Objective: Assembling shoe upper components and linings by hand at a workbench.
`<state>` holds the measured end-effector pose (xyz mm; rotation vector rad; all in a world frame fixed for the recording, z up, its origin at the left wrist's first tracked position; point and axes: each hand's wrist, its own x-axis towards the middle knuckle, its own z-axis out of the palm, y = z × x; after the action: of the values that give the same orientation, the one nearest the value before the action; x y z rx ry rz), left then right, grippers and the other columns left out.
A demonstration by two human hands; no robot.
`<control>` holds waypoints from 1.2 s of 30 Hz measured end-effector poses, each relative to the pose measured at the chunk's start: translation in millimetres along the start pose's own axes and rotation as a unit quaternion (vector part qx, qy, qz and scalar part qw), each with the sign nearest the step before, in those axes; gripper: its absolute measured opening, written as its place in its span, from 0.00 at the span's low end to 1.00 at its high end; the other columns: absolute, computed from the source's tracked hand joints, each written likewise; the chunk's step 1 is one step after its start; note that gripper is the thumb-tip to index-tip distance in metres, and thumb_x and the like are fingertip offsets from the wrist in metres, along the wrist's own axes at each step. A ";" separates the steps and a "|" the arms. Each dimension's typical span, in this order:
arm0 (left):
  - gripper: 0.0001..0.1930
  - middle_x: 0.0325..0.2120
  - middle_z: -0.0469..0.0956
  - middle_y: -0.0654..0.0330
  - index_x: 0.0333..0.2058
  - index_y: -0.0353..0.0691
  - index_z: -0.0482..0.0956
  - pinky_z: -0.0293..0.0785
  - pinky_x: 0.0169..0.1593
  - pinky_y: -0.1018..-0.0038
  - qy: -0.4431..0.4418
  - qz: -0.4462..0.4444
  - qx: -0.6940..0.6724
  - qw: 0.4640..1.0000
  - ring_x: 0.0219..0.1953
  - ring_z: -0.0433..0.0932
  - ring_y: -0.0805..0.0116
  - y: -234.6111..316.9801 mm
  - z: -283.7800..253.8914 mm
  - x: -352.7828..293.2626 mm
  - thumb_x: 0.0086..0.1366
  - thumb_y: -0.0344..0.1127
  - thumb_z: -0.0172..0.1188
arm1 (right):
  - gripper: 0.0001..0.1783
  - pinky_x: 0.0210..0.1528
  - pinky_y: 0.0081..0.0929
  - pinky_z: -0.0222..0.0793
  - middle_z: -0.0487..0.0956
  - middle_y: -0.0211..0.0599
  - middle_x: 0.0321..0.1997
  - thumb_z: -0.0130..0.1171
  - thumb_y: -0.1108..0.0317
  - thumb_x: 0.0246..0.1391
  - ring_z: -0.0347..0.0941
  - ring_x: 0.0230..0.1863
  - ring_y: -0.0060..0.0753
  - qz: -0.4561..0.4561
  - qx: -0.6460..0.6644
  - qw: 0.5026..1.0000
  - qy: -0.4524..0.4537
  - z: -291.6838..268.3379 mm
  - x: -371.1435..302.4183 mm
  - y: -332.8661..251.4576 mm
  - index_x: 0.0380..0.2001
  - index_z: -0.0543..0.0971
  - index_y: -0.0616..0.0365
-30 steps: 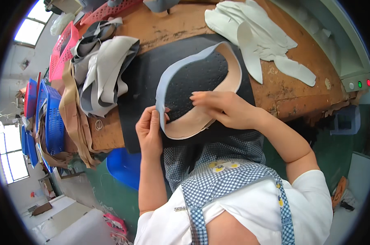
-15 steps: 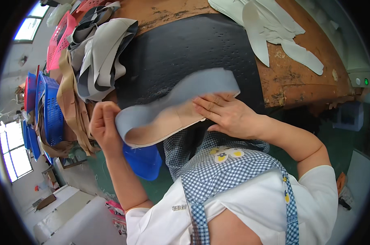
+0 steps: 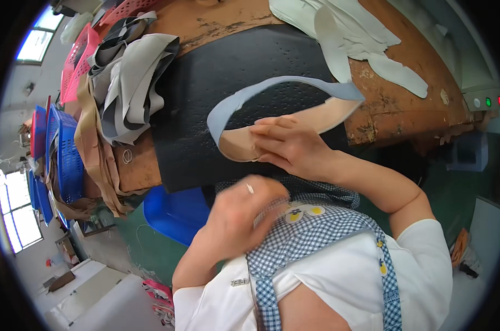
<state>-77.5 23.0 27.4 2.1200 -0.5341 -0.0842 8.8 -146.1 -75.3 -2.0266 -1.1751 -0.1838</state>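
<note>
A looped leather-like band (image 3: 316,113), grey-blue on one face and tan on the other, stands on its edge over the black pitted mat (image 3: 189,149). My right hand (image 3: 294,146) closes on its near side, fingers inside the loop and thumb outside. My left hand (image 3: 247,212) is off the band, in front of the checked apron (image 3: 310,234). Motion smears its fingers, and a small pale spot shows on it; whether it holds anything is unclear.
Grey strips (image 3: 131,83) are heaped at the mat's left, with tan strips (image 3: 90,138) hanging off the table edge. White pieces (image 3: 360,38) lie at the far right. Blue baskets (image 3: 68,149) and a pink basket (image 3: 76,63) stand left. A blue stool-like thing (image 3: 173,215) is below the table.
My left hand has let go of the band's left end and moved right and down toward the apron. The band has shifted right and away from me, opening into a rounder loop.
</note>
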 end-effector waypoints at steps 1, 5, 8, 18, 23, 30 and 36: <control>0.06 0.25 0.78 0.53 0.31 0.36 0.79 0.75 0.32 0.63 0.018 -0.058 0.080 0.995 0.28 0.79 0.51 -19.8 4.7 -1.0 0.56 0.28 0.66 | 0.17 0.57 0.39 0.70 0.76 0.39 0.56 0.64 0.67 0.53 0.72 0.58 0.44 0.025 0.002 1.000 0.002 -1.6 1.1 2.0 0.46 0.79 0.59; 0.05 0.24 0.81 0.52 0.36 0.33 0.79 0.75 0.30 0.68 -0.023 -0.339 0.079 0.937 0.23 0.80 0.59 -52.1 10.8 -13.2 0.64 0.28 0.62 | 0.17 0.56 0.37 0.71 0.77 0.40 0.54 0.65 0.69 0.52 0.73 0.56 0.44 0.127 0.079 0.988 -0.034 7.6 -4.6 -3.0 0.47 0.80 0.59; 0.06 0.27 0.83 0.55 0.38 0.31 0.79 0.76 0.30 0.75 0.138 -0.375 -0.147 0.905 0.24 0.81 0.70 -62.1 24.1 -13.8 0.68 0.29 0.59 | 0.16 0.52 0.36 0.73 0.78 0.40 0.50 0.66 0.71 0.50 0.74 0.53 0.44 0.185 0.150 0.969 -0.063 9.8 -7.3 -4.4 0.44 0.81 0.60; 0.06 0.27 0.83 0.57 0.37 0.30 0.77 0.77 0.30 0.81 0.197 -0.321 -0.213 0.902 0.26 0.81 0.75 -67.8 26.7 5.2 0.70 0.28 0.56 | 0.11 0.44 0.31 0.76 0.79 0.36 0.39 0.65 0.75 0.45 0.75 0.44 0.38 0.030 0.028 0.997 0.064 8.7 8.5 -4.1 0.35 0.81 0.65; 0.06 0.26 0.82 0.58 0.37 0.30 0.77 0.77 0.30 0.81 0.201 -0.316 -0.213 0.902 0.25 0.80 0.75 -69.9 26.1 7.6 0.70 0.28 0.55 | 0.07 0.42 0.29 0.76 0.79 0.34 0.38 0.64 0.75 0.46 0.74 0.42 0.35 0.038 0.020 0.997 0.060 10.3 12.6 -3.6 0.31 0.81 0.64; 0.06 0.26 0.82 0.58 0.36 0.30 0.77 0.76 0.29 0.81 0.201 -0.319 -0.219 0.900 0.24 0.80 0.76 -69.8 26.8 9.5 0.70 0.28 0.55 | 0.05 0.41 0.28 0.77 0.79 0.32 0.38 0.63 0.76 0.44 0.74 0.43 0.35 0.045 0.038 0.997 0.048 7.9 13.6 -0.5 0.28 0.81 0.62; 0.05 0.23 0.81 0.60 0.34 0.30 0.77 0.76 0.28 0.82 0.215 -0.304 -0.188 0.909 0.23 0.79 0.77 -71.3 30.8 10.9 0.69 0.27 0.57 | 0.07 0.41 0.27 0.77 0.79 0.34 0.37 0.63 0.74 0.42 0.74 0.42 0.35 0.028 -0.034 0.997 0.059 15.3 12.8 -5.0 0.29 0.80 0.63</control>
<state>-51.2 29.3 -46.2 1.7723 0.3914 -0.0618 8.4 -125.6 -77.2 -2.0749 -1.0509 -0.3148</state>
